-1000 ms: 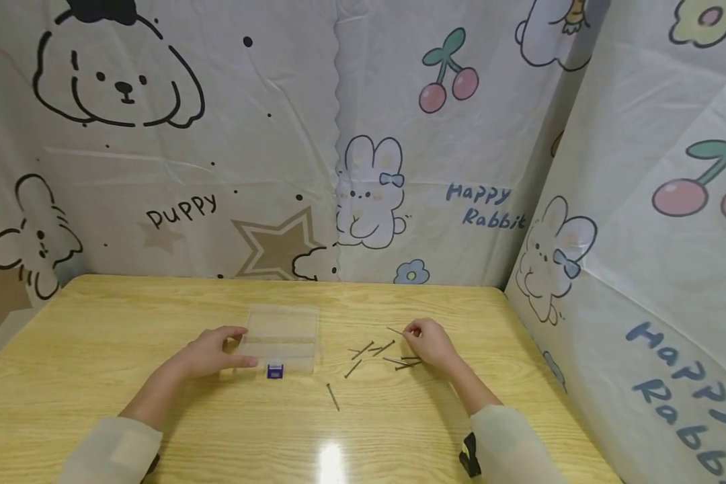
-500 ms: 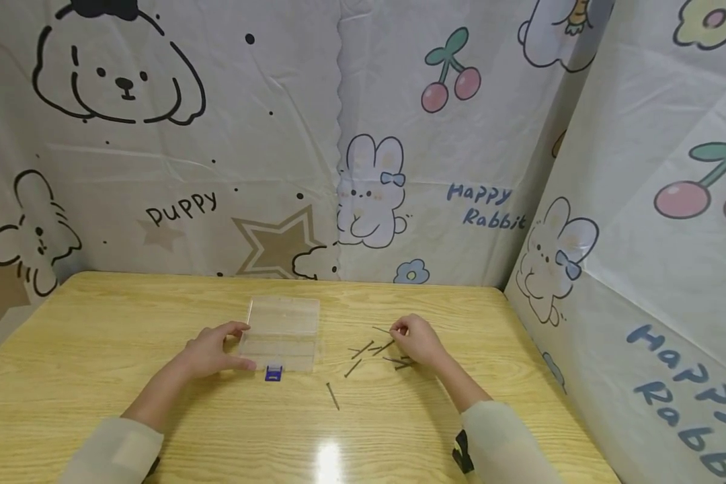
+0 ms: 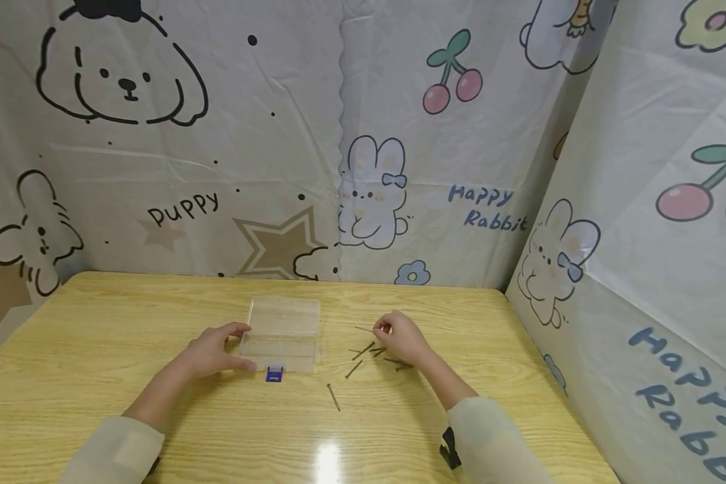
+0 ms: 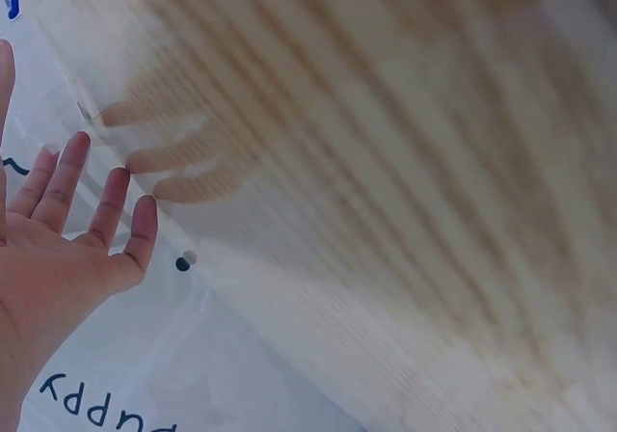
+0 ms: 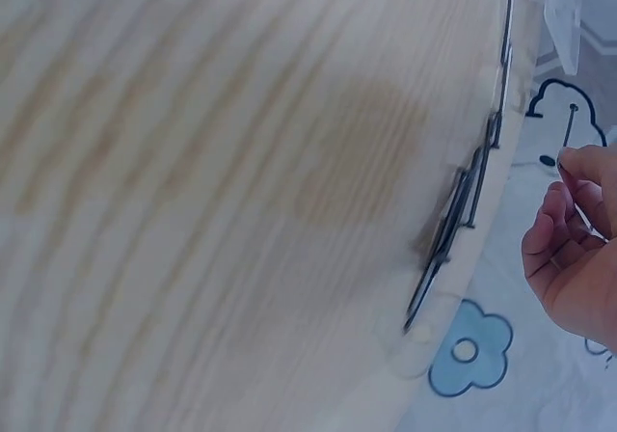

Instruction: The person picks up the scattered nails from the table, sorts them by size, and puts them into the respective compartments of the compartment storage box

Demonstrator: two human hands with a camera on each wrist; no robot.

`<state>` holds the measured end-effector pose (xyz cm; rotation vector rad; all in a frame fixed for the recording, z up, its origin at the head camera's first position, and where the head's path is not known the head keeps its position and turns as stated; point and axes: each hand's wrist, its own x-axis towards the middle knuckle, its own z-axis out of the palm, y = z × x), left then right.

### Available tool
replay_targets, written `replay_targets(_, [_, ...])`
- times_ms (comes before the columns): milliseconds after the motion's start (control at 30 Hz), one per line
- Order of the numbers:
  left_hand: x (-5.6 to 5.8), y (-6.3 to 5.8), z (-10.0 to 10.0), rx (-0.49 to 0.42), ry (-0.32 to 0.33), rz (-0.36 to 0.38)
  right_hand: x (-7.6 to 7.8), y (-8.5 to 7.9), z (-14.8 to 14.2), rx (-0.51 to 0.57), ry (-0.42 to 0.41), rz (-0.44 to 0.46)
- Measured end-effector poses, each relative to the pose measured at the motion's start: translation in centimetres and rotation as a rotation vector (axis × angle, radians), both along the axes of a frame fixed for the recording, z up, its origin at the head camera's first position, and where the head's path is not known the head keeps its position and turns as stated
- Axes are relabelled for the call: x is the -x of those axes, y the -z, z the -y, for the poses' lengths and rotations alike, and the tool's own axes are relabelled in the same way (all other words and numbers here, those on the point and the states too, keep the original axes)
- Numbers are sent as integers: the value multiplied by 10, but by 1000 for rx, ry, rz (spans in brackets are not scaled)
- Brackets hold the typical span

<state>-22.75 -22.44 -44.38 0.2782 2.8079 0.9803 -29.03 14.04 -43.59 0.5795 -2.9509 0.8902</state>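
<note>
Pinching a thin nail (image 3: pixel 364 329) in the right grip (image 3: pixel 402 337) above the counter (image 3: pixel 236 437), right of the clear box (image 3: pixel 283 346), with the left grip (image 3: pixel 208 351) spread loosely at its left edge, and probably liable to drop the thin nail onto the loose nails (image 3: pixel 353 369) through too slack a hold.

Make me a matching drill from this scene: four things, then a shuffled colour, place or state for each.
Things:
1. Latch
2. Left grip
3. Right grip
4. Loose nails

Descriptions:
A. pinching a nail
B. scattered on the table
C. at the left side of the clear box
D. blue

Right pairs: 1-D, 2-C, 3-A, 4-B
</note>
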Motion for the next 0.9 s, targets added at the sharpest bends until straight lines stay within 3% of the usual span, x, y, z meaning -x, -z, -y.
replay_targets(233, [0, -2, 0, -9, 5, 5, -1, -9, 20, 4, -52, 19])
replay_targets(500, [3, 5, 1, -8, 7, -5, -5, -17, 46, -16, -106, 4])
replay_targets(900, [2, 4, 2, -21, -5, 3, -5, -17, 82, -26, -159, 1])
